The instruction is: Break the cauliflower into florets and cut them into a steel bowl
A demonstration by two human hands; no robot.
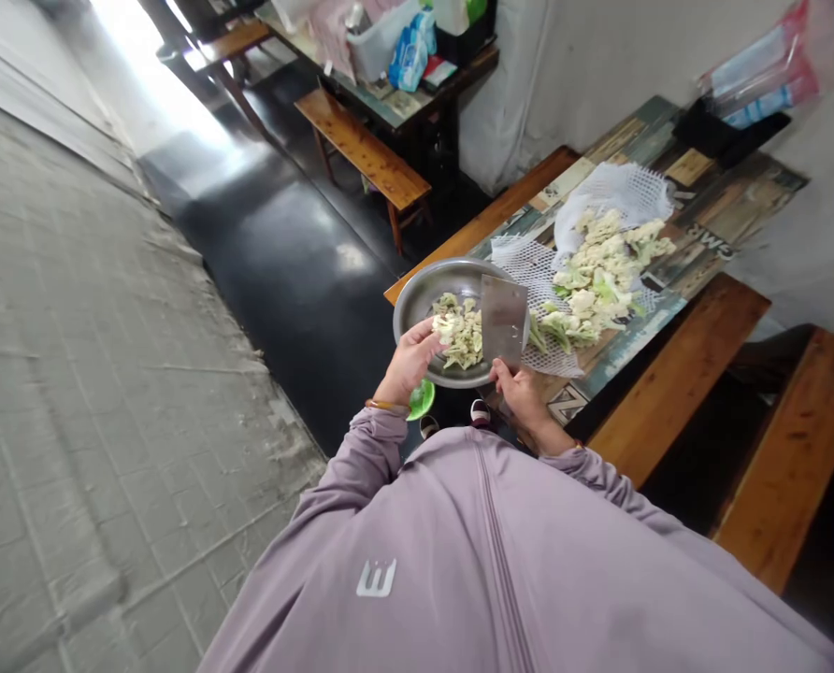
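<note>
My left hand (411, 360) is closed on a pale cauliflower floret (446, 327), held over the near left part of a round metal bowl (417, 282). Cut cauliflower pieces (466, 350) lie inside the bowl. In my right hand (519, 388) is a cleaver (504, 318), its broad blade upright over the bowl's right side and hiding part of it. Just right of the bowl, a heap of cauliflower (603, 266) with green stems rests on white foam netting (525, 262) on the table.
The patterned table (641, 341) stands at right, with wooden benches (683, 374) along its sides. A green bowl (422, 399) shows below my left wrist. Further back are another bench (365, 150) and a table holding a white bin (381, 42). A plastic package (757, 75) sits by the wall.
</note>
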